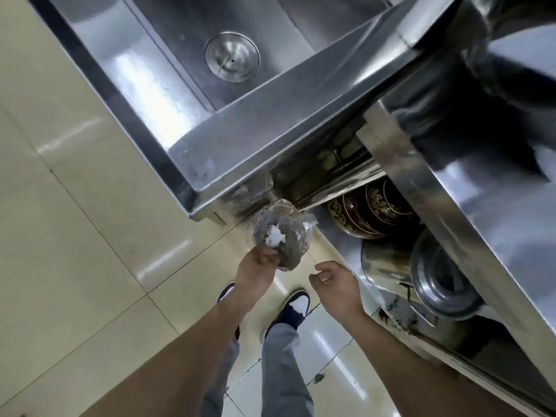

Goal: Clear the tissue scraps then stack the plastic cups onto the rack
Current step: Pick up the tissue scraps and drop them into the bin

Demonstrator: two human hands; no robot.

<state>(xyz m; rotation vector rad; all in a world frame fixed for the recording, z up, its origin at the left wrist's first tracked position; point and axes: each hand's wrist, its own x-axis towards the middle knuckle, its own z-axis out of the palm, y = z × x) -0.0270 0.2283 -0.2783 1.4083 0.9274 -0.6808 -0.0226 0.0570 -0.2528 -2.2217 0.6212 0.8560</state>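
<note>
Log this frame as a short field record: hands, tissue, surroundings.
left hand: grips rim of clear plastic bag hung below the steel sink corner
right hand: loosely curled, empty, apart from the bag
crumpled white tissue scrap: inside the bag
dark brown gold-patterned bowls: on lower shelf, right
plastic cups, rack: not in view

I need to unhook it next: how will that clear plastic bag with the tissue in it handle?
The clear plastic bag looks thin and crinkled, so probably floppy. It holds only a white tissue wad, so likely very light. The left hand pinches its lower edge; the film may slip.
</note>
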